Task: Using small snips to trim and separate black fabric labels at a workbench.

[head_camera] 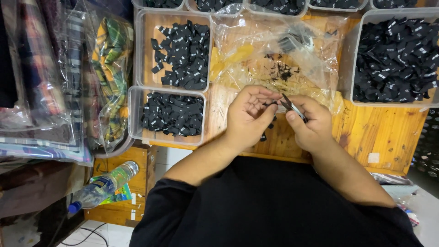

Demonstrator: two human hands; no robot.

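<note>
Right hand (307, 122) grip pinched on slim metal snips (292, 109), left hand (249, 116) fingers curled on small black label (270, 104)

Both forearms reach forward from the body and converge over the near edge of the wooden tabletop. The left hand (248, 116) is palm-up, fingers curled inward, thumb and forefinger pinched together at their tips. The right hand (307, 122) sits just beside it, knuckles up, fingers folded closed, thumb pressed forward.
</note>
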